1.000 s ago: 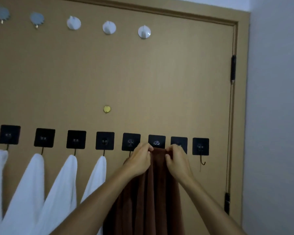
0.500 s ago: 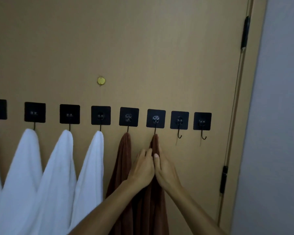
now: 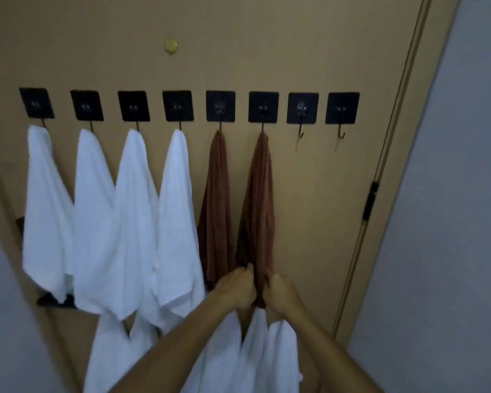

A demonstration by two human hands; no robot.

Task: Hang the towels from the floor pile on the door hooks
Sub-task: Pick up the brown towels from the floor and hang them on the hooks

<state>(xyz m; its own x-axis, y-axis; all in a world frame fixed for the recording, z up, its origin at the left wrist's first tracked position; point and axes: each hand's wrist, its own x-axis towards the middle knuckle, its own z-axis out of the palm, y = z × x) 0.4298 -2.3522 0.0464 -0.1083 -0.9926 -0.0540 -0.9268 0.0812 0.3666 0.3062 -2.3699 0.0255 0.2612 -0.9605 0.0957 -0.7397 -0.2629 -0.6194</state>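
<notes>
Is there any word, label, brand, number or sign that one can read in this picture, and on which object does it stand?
None: no readable text anywhere.
Black hook plates: only pale blurred marks, not letters.
Yellow disc on the door: plain, nothing legible.
White towels and brown towels: no visible tag.

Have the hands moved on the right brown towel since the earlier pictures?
Yes. The left hand and right hand went from the black square hook plate down to the right brown towel's lower end.
</notes>
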